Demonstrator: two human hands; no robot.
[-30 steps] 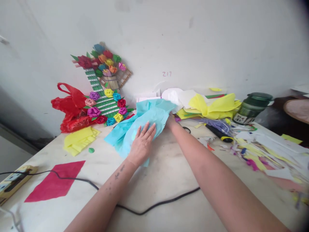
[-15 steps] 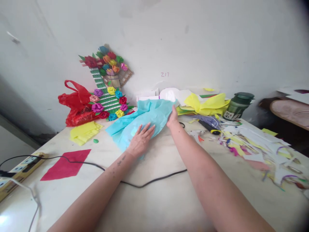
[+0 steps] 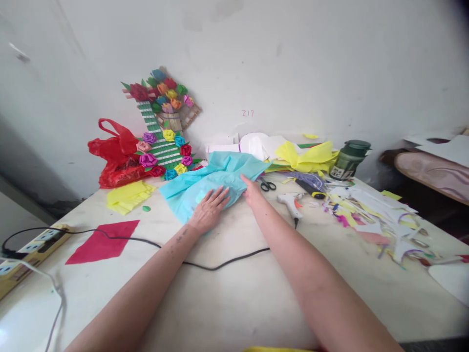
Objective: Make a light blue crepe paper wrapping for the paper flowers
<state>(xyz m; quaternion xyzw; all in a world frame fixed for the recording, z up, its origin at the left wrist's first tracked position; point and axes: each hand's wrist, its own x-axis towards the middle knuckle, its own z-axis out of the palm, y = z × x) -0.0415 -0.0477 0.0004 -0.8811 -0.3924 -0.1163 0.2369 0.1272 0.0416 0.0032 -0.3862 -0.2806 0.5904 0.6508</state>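
A crumpled light blue tissue sheet [image 3: 205, 183] lies on the pale table [image 3: 238, 288] near the wall. My left hand [image 3: 209, 209] rests flat on the sheet's near part, fingers stretched out and spread. My right hand [image 3: 251, 191] touches the sheet's right edge; its fingers are partly tucked into the paper, so whether they pinch it is unclear. Scissors [image 3: 267, 185] and a white glue gun [image 3: 291, 202] lie just right of that hand.
A paper-flower craft [image 3: 164, 132] leans on the wall beside a red plastic bag [image 3: 116, 156]. Yellow paper [image 3: 126, 195], a red sheet [image 3: 104, 243], a black cable [image 3: 220, 264], a power strip [image 3: 25, 254], a green jar [image 3: 348, 159] and paper scraps [image 3: 381, 215] lie around.
My right hand has come down from the sheet's far right corner toward me along its edge. The left hand stays pressed on the sheet. The view has drifted, showing scissors and glue gun.
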